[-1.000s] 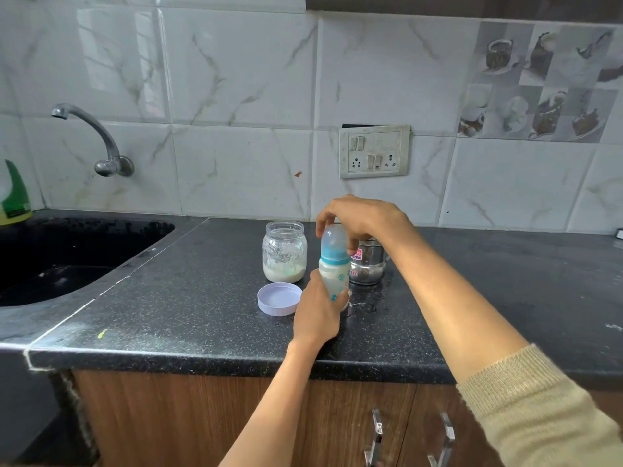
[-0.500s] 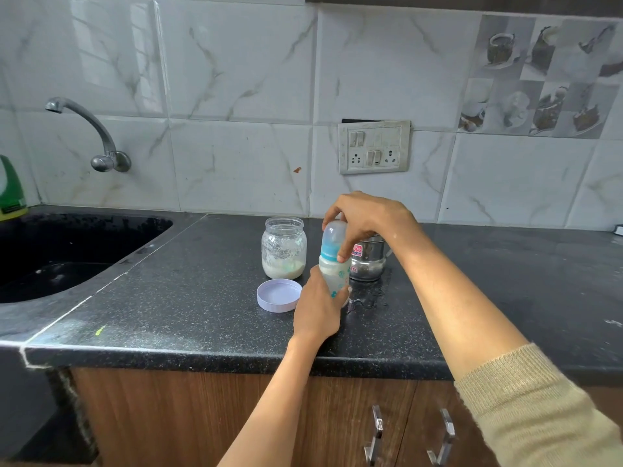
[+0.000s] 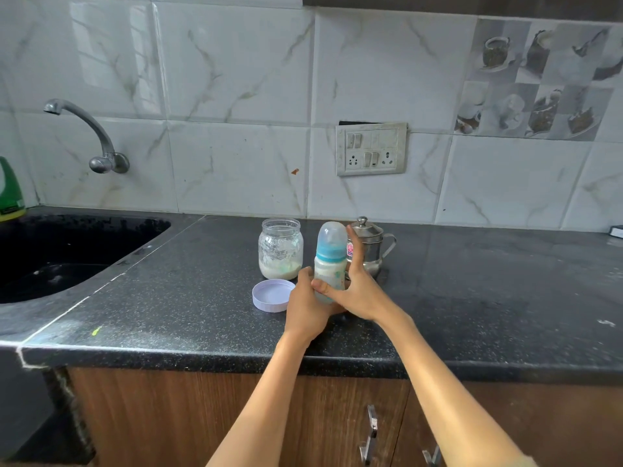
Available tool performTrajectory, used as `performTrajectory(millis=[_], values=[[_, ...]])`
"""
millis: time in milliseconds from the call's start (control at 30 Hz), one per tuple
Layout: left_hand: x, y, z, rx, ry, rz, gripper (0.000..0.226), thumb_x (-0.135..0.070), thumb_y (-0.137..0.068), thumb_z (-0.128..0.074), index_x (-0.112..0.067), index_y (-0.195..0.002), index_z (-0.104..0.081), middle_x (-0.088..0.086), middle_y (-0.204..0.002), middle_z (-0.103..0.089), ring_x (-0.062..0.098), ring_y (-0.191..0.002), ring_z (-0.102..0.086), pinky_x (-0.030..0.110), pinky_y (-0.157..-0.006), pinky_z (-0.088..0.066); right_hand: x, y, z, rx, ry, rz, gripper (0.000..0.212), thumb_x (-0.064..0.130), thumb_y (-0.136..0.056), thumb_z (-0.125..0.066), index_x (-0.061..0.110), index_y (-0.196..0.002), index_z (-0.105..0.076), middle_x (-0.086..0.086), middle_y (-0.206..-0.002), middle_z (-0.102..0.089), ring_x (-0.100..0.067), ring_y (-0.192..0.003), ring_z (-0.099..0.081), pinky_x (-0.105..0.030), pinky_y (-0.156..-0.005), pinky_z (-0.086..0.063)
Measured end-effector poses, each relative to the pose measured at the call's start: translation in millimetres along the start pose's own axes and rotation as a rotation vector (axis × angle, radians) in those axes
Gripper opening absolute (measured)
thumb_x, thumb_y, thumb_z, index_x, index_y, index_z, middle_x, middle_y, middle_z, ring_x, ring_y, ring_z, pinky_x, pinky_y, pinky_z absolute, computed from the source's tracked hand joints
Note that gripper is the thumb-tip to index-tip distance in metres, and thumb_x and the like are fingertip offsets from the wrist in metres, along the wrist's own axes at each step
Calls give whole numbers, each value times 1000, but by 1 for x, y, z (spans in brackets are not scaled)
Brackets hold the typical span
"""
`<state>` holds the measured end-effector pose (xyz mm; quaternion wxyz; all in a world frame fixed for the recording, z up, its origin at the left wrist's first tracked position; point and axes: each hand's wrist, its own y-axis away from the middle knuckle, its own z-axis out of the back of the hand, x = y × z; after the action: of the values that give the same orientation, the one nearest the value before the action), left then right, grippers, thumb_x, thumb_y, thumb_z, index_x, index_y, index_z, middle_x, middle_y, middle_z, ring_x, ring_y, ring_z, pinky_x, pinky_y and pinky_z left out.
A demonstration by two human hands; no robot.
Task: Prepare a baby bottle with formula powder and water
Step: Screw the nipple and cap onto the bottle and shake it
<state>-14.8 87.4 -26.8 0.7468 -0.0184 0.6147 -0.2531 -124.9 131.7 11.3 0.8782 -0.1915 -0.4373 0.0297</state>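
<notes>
On the black counter (image 3: pixel 472 298), dead centre, the bottle (image 3: pixel 331 261) stands upright with its blue collar and clear cap on. Left hand (image 3: pixel 308 310) is wrapped round its lower half. Right hand (image 3: pixel 359 288) sits on the other side, thumb across the front, fingers pointing up straight behind it; can't really tell how firmly it's holding. Open jar (image 3: pixel 280 248) with white powder is just left, its lid (image 3: pixel 272 295) lying flat beside the left hand. Steel pot (image 3: pixel 371 246) is right behind.
</notes>
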Motion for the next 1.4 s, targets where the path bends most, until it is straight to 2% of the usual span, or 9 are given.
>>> performTrajectory(millis=[300,533,700,833,967,1100,1200,1267,1400], values=[[-10,9,3,-24,142,15,79,1,-68,-70,-6,-136,-30,-9,-111,-60,-7,-91,-59,7,-70,-46,-3,-14,4,-42,108,80,117,17,-71,-78,47,-139,12,2,-107,-59,-13,-90,-63,-23,-81,-45],[-19,10,4,-152,308,70,61,-2,-82,-52,-13,-138,-30,3,-131,-47,18,-122,-47,35,-99,-44,28,-39,30,-398,-120,245,114,24,-63,-82,44,-136,3,8,-122,-48,-26,-94,-64,-46,-87,-53],[-18,10,7,-151,346,71,60,-2,-80,-47,-10,-138,-32,6,-131,-49,16,-110,-51,17,-73,-42,25,-17,31,-33,164,113,111,18,-71,-79,34,-139,7,5,-105,-48,-13,-89,-58,-34,-89,-48],[-19,10,6,-159,339,84,56,6,-83,-42,-9,-137,-33,6,-128,-51,5,-96,-52,15,-72,-40,22,-27,37,-310,-64,172,105,14,-66,-81,37,-132,-2,-4,-107,-53,-25,-87,-63,-30,-80,-51],[-19,11,6,-142,359,96,57,-2,-81,-47,-10,-137,-33,6,-128,-52,10,-98,-53,16,-71,-42,21,-19,33,-42,178,141,100,15,-67,-80,36,-128,-2,3,-105,-50,-23,-92,-62,-30,-83,-52],[-21,11,7,-134,350,108,62,-13,-75,-46,-10,-135,-35,5,-125,-53,8,-92,-53,16,-71,-41,16,-23,35,-298,6,188,97,10,-67,-79,39,-120,-3,-3,-112,-47,-24,-96,-60,-30,-83,-51],[-20,13,6,-138,354,111,62,-18,-70,-44,-12,-132,-37,6,-126,-54,17,-103,-53,22,-78,-42,20,-18,37,-15,177,148,97,15,-68,-80,41,-118,0,4,-106,-45,-20,-93,-59,-30,-83,-52],[-21,12,7,-134,354,118,61,-22,-67,-43,-16,-127,-40,4,-123,-56,15,-95,-53,20,-74,-41,21,-20,39,-151,93,163,94,11,-69,-79,37,-118,-3,-1,-109,-44,-15,-87,-59,-30,-84,-53],[-19,12,6,-118,352,124,50,-15,-74,-43,-16,-124,-43,5,-123,-58,12,-97,-55,21,-73,-42,25,-23,45,-66,176,153,94,11,-70,-78,25,-129,-5,9,-96,-42,-5,-80,-51,-7,-68,-46]])
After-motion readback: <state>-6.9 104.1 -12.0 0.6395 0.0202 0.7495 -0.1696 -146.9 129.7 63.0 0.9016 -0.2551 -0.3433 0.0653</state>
